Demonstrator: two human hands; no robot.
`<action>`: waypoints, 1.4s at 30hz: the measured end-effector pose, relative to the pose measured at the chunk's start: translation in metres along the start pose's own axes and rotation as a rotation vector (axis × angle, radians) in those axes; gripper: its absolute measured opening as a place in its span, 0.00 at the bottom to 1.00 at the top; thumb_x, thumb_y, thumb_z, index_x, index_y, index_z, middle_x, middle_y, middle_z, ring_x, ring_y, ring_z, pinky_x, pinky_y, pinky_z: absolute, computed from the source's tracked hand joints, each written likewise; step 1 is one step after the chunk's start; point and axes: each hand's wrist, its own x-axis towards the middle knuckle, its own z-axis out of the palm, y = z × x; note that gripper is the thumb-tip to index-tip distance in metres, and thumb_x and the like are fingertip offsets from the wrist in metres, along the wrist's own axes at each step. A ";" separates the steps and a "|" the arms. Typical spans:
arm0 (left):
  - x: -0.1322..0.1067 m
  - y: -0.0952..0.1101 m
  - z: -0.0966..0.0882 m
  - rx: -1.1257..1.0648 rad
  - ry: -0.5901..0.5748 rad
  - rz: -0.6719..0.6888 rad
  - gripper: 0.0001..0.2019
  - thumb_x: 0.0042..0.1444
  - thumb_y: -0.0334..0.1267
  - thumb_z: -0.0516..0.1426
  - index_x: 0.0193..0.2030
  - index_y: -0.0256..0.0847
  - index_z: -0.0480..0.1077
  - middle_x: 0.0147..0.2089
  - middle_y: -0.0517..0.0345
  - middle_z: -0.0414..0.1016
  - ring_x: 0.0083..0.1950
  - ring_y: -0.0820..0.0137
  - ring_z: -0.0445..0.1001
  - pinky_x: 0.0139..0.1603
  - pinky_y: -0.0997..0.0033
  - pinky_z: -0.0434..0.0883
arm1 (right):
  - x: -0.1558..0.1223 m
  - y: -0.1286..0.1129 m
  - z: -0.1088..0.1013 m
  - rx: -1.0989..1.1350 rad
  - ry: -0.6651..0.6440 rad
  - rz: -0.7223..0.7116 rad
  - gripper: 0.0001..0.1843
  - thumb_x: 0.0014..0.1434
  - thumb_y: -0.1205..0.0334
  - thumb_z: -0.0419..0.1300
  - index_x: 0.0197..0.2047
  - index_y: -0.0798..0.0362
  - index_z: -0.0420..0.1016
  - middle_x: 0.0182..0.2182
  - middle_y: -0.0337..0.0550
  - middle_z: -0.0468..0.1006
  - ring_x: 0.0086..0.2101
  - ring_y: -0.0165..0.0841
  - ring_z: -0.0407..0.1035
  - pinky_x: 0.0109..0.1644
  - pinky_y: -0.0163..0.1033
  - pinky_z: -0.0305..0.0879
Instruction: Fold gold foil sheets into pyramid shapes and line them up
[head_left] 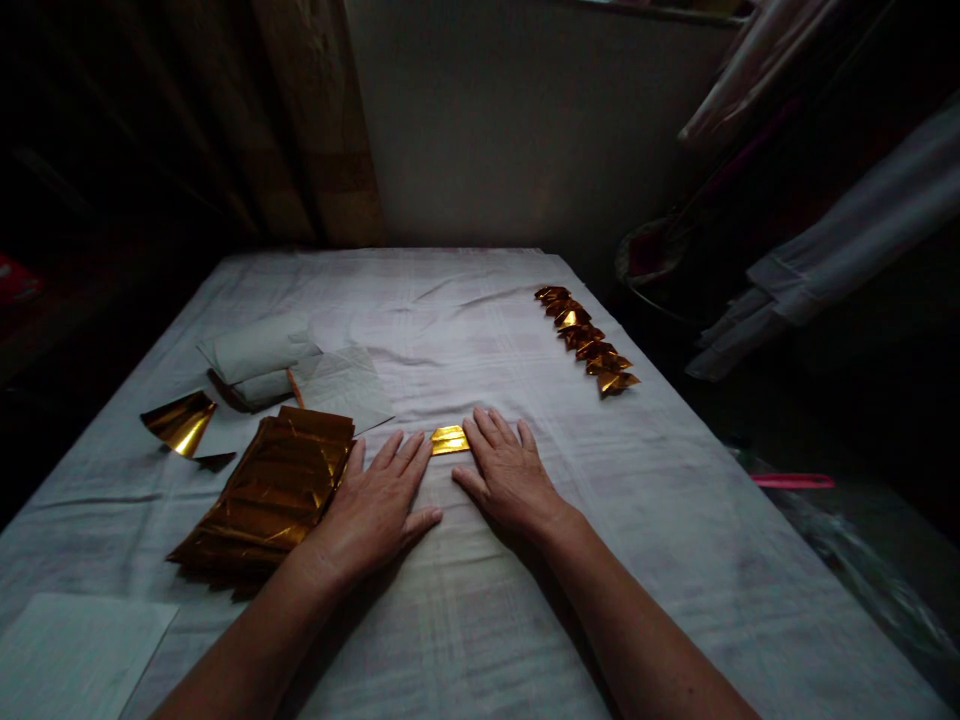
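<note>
One left hand (379,495) and one right hand (514,472) make two. Between them is one gold strip (450,440). There is one gold stack (274,485), its sheets too tightly layered to count, and one curled gold sheet (180,422). One row (574,318) has about seven folded pieces, overlapping too closely for an exact number. One pale heap (341,385) has at least two papers; one white sheet (79,655) is apart. One cloth (480,330), one pink handle (793,481).
</note>
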 end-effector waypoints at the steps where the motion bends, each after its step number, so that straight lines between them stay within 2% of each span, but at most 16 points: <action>1: 0.000 0.000 0.001 0.000 0.012 0.002 0.35 0.61 0.53 0.55 0.72 0.44 0.53 0.73 0.44 0.55 0.73 0.48 0.53 0.68 0.30 0.48 | 0.001 0.003 -0.003 0.012 0.006 -0.011 0.33 0.66 0.49 0.53 0.69 0.53 0.57 0.71 0.52 0.53 0.69 0.45 0.45 0.69 0.61 0.41; 3: 0.000 0.000 0.001 0.001 0.025 0.001 0.35 0.61 0.53 0.55 0.72 0.44 0.53 0.73 0.44 0.56 0.73 0.48 0.53 0.68 0.31 0.48 | 0.002 0.011 -0.007 0.040 0.039 -0.025 0.29 0.64 0.52 0.56 0.65 0.51 0.63 0.69 0.52 0.58 0.68 0.44 0.50 0.68 0.58 0.45; 7: 0.000 0.001 0.000 -0.005 0.014 -0.007 0.34 0.62 0.52 0.55 0.72 0.44 0.54 0.73 0.44 0.56 0.73 0.48 0.53 0.68 0.31 0.49 | 0.006 0.021 -0.006 0.127 0.134 -0.016 0.16 0.60 0.56 0.60 0.51 0.50 0.74 0.63 0.50 0.67 0.64 0.43 0.56 0.66 0.54 0.52; 13: 0.000 0.002 0.000 -0.010 -0.020 -0.017 0.34 0.62 0.51 0.55 0.72 0.43 0.53 0.73 0.44 0.54 0.74 0.48 0.52 0.68 0.30 0.47 | 0.011 0.017 0.003 0.230 0.224 0.068 0.08 0.58 0.59 0.61 0.42 0.50 0.76 0.61 0.48 0.70 0.63 0.44 0.58 0.66 0.55 0.50; 16: 0.000 0.002 0.003 -0.015 0.026 -0.019 0.33 0.62 0.51 0.55 0.71 0.43 0.55 0.73 0.42 0.54 0.74 0.49 0.52 0.69 0.32 0.47 | 0.012 0.015 0.005 0.264 0.254 0.085 0.05 0.57 0.62 0.61 0.39 0.50 0.76 0.60 0.47 0.71 0.64 0.45 0.58 0.66 0.56 0.50; 21: 0.004 0.004 0.002 -0.031 0.188 -0.061 0.28 0.63 0.47 0.55 0.68 0.41 0.61 0.72 0.41 0.58 0.72 0.51 0.55 0.69 0.39 0.52 | 0.011 0.016 0.006 0.248 0.348 -0.011 0.04 0.58 0.64 0.60 0.37 0.50 0.76 0.59 0.48 0.73 0.64 0.45 0.57 0.66 0.55 0.50; 23: 0.006 0.004 -0.001 -0.065 0.248 -0.068 0.25 0.62 0.45 0.56 0.65 0.41 0.65 0.68 0.42 0.63 0.69 0.52 0.61 0.67 0.45 0.59 | 0.011 0.015 0.005 0.237 0.376 -0.061 0.04 0.59 0.64 0.59 0.37 0.51 0.75 0.58 0.49 0.74 0.62 0.43 0.61 0.66 0.52 0.52; 26: 0.009 0.005 -0.004 -0.159 0.299 -0.078 0.19 0.63 0.43 0.55 0.59 0.41 0.69 0.58 0.45 0.73 0.58 0.56 0.72 0.58 0.54 0.69 | 0.010 0.012 0.005 0.234 0.411 -0.119 0.05 0.60 0.66 0.57 0.39 0.50 0.74 0.52 0.47 0.78 0.54 0.39 0.69 0.64 0.49 0.54; 29: 0.012 0.004 -0.004 -0.296 0.336 -0.101 0.18 0.63 0.44 0.55 0.58 0.42 0.68 0.51 0.50 0.78 0.48 0.61 0.77 0.51 0.61 0.74 | 0.010 0.009 0.005 0.220 0.493 -0.198 0.04 0.62 0.66 0.57 0.39 0.50 0.73 0.45 0.44 0.81 0.46 0.36 0.73 0.62 0.48 0.55; 32: 0.014 0.003 -0.001 -0.404 0.375 -0.177 0.22 0.63 0.46 0.55 0.61 0.42 0.64 0.48 0.53 0.80 0.41 0.65 0.79 0.45 0.66 0.75 | 0.011 0.007 0.006 0.179 0.611 -0.299 0.03 0.62 0.65 0.58 0.38 0.50 0.73 0.45 0.46 0.80 0.48 0.38 0.71 0.60 0.48 0.58; 35: 0.014 0.004 0.000 -0.428 0.386 -0.211 0.23 0.62 0.46 0.56 0.62 0.44 0.64 0.46 0.55 0.81 0.42 0.64 0.80 0.44 0.66 0.76 | 0.011 0.004 0.007 0.149 0.675 -0.361 0.03 0.62 0.65 0.59 0.38 0.51 0.74 0.47 0.49 0.80 0.51 0.41 0.69 0.59 0.49 0.61; 38: 0.015 0.004 0.000 -0.457 0.407 -0.154 0.17 0.62 0.47 0.55 0.56 0.45 0.69 0.49 0.55 0.81 0.45 0.64 0.80 0.48 0.66 0.75 | 0.010 0.000 0.008 0.180 0.652 -0.402 0.02 0.62 0.64 0.60 0.38 0.51 0.74 0.46 0.48 0.80 0.51 0.42 0.69 0.59 0.50 0.62; 40: 0.016 0.003 0.001 -0.498 0.431 -0.139 0.15 0.63 0.48 0.54 0.51 0.45 0.72 0.48 0.55 0.81 0.44 0.65 0.80 0.48 0.67 0.75 | 0.009 -0.001 0.009 0.222 0.603 -0.431 0.02 0.62 0.64 0.60 0.39 0.50 0.74 0.47 0.47 0.79 0.52 0.41 0.69 0.59 0.49 0.63; 42: 0.018 0.001 0.002 -0.540 0.460 -0.167 0.14 0.62 0.49 0.54 0.47 0.45 0.73 0.45 0.56 0.81 0.41 0.66 0.80 0.45 0.68 0.75 | 0.009 0.000 0.009 0.251 0.550 -0.457 0.08 0.60 0.65 0.60 0.44 0.50 0.74 0.51 0.48 0.77 0.55 0.42 0.67 0.61 0.50 0.62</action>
